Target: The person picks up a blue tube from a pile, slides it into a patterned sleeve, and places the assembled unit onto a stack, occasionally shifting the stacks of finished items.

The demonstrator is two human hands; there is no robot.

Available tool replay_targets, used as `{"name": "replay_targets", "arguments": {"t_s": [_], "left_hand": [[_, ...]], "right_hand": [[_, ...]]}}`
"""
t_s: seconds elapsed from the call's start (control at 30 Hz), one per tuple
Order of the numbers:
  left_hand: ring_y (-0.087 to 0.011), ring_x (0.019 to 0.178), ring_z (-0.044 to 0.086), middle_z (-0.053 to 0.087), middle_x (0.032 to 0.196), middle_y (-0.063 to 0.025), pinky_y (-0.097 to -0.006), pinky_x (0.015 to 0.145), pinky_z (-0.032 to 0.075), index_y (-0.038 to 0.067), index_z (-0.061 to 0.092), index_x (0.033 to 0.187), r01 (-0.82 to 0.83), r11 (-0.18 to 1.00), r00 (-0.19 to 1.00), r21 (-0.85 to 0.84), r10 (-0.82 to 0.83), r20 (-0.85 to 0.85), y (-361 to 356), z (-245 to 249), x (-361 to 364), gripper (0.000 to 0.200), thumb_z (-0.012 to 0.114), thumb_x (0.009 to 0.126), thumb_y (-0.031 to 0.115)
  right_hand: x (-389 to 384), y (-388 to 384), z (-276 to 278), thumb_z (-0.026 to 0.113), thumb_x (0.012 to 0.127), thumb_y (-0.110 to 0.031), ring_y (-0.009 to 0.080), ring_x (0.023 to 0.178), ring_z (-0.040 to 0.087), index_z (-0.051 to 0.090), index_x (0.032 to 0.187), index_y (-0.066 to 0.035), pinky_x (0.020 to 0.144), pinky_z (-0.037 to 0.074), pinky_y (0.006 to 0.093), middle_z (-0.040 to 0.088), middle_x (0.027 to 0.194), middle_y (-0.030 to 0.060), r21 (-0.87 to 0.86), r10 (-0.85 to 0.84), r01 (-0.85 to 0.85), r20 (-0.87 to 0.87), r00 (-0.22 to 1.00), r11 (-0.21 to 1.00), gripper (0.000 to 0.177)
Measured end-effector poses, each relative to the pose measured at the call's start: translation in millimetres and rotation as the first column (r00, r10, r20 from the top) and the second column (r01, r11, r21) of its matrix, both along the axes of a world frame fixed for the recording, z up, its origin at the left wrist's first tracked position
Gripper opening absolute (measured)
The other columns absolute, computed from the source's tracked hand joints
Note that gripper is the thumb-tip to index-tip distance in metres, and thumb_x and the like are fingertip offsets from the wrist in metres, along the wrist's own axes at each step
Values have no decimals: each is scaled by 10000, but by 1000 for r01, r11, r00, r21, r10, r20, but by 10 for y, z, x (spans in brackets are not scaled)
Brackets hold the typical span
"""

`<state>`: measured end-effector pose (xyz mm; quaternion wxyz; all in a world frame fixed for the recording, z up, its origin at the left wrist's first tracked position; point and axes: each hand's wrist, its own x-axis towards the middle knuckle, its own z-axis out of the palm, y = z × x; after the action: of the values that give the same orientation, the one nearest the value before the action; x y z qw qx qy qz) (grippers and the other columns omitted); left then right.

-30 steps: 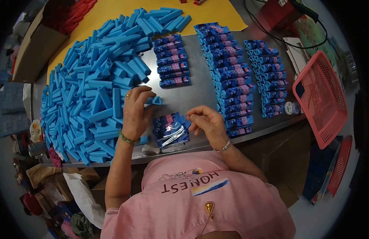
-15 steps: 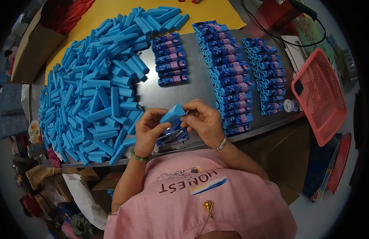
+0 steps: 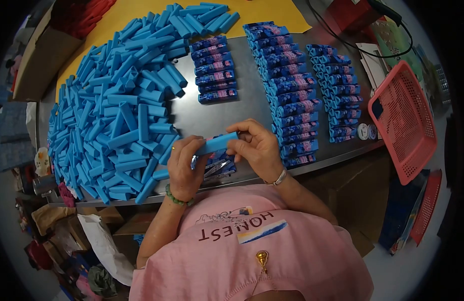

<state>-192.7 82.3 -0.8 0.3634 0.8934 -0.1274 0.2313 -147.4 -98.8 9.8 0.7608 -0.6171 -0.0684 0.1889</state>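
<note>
My left hand [image 3: 186,163] and my right hand [image 3: 256,150] hold one light-blue three-sided stick [image 3: 218,144] between them, one at each end. It lies nearly level above the front of the table. My left fingers are closed round its left end, with a bit of shiny dark-blue film [image 3: 194,162] at that hand. My right thumb and fingers pinch the other end. Under the hands lie flat printed wrappers [image 3: 221,169], partly hidden. A big heap of similar blue sticks [image 3: 111,120] is to the left of my left hand.
Ahead is a short row of printed wrapped sticks [image 3: 215,70]. Two longer stacks of wrapped sticks [image 3: 292,95] [image 3: 337,93] stand to the right. A pink basket [image 3: 405,125] leans past the table's right edge. A cardboard box [image 3: 39,55] with red pieces is at back left.
The blue stick has turned from end-on to lengthwise across my hands. My left hand has rolled over, back upward, and shiny film now shows beside it.
</note>
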Motion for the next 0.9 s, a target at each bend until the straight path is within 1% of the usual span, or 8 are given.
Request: {"name": "replay_targets", "arguments": {"t_s": [0.1, 0.13, 0.2, 0.33, 0.47, 0.53, 0.73, 0.9], "left_hand": [[-287, 854, 555, 583, 951, -95, -354, 718, 457, 30, 598, 925, -22, 998, 952, -61, 2, -308, 77, 13, -42, 345, 761, 622, 49], [-287, 854, 555, 583, 951, -95, -354, 718, 457, 30, 598, 925, -22, 998, 949, -62, 1, -314, 107, 10, -63, 345, 761, 622, 49], [-284, 852, 536, 570, 930, -98, -361, 734, 442, 36, 616, 896, 127, 992, 866, 17, -102, -489, 136, 16, -110, 341, 783, 606, 101], [-290, 864, 529, 553, 911, -103, -371, 750, 432, 46, 621, 888, 69, 991, 803, 119, 16, -596, 102, -172, -184, 343, 792, 611, 155], [-293, 845, 521, 537, 907, -107, -378, 742, 426, 43, 609, 881, 26, 999, 860, -40, -43, -508, 38, -82, -133, 322, 780, 630, 150], [-274, 830, 542, 543, 892, -101, -356, 714, 456, 25, 601, 872, -55, 983, 917, 175, 119, -380, 61, -101, -126, 306, 775, 632, 102], [-259, 780, 551, 531, 844, -103, -345, 667, 455, 25, 600, 842, -56, 980, 790, 192, 161, -591, 161, -220, -52, 246, 752, 652, 65], [-292, 788, 528, 530, 815, -96, -378, 705, 424, 39, 589, 779, -113, 987, 820, 116, 159, -550, 100, -204, -45, 203, 743, 650, 68]], "right_hand": [[55, -83, -83, 627, 822, 7, 58, 638, 603, 582, 1013, 20, 498, 458, 166, 560, 836, 41, -69, -179, 187, 111, 978, 980, 196], [75, -114, -82, 627, 822, 7, 58, 638, 603, 582, 1013, 20, 498, 458, 166, 560, 836, 41, -72, -179, 187, 105, 978, 980, 196], [93, -153, -46, 615, 831, 8, 60, 638, 610, 572, 1021, 22, 497, 457, 161, 583, 800, 48, 9, -182, 182, -10, 983, 983, 195], [61, -125, -46, 609, 839, 4, 59, 629, 608, 570, 1023, 20, 494, 456, 159, 603, 776, 52, -17, -158, 158, 13, 987, 987, 189], [28, -153, -50, 606, 844, 0, 63, 635, 614, 569, 1027, 16, 493, 462, 157, 610, 763, 52, -18, -159, 159, 0, 987, 987, 187], [32, -171, -61, 605, 845, 0, 64, 637, 615, 569, 1027, 16, 494, 465, 157, 610, 756, 51, -4, -160, 160, -4, 987, 987, 187], [39, -169, -68, 601, 847, 4, 65, 639, 617, 563, 1031, 24, 498, 471, 154, 612, 747, 49, -9, -160, 159, -18, 987, 987, 189], [43, -218, -77, 602, 850, 0, 69, 635, 622, 561, 1036, 23, 499, 472, 155, 616, 743, 44, -5, -185, 185, -18, 982, 983, 192]]}}
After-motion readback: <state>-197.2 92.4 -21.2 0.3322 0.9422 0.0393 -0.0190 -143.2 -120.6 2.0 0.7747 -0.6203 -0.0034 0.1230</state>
